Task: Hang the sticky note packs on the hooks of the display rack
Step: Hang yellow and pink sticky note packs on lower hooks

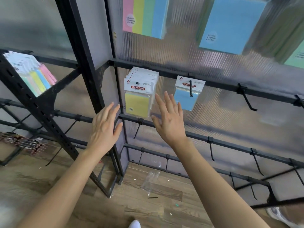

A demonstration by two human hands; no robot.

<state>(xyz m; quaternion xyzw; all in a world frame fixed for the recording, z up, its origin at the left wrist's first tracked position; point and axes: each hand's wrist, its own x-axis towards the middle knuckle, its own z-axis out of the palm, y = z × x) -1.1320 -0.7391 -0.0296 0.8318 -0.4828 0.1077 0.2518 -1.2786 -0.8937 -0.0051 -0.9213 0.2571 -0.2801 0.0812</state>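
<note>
A thick stack of yellow sticky note packs (pixel 139 96) hangs on a hook of the black display rack (pixel 164 71), with white "STICKY NOTE" header cards. To its right a single blue pack (pixel 186 96) hangs on another hook (pixel 190 89). My left hand (pixel 105 127) is spread, empty, just below and left of the yellow stack. My right hand (pixel 169 119) is spread and empty too, its fingertips beside the stack's lower right edge, between the two packs.
Several bare black hooks (pixel 248 99) jut from the rails to the right and below. Larger multicolour and blue packs (pixel 146 15) hang above. A side rack at left holds pastel packs (pixel 32 74). A clear plastic wrapper (pixel 150 180) lies on the wooden floor.
</note>
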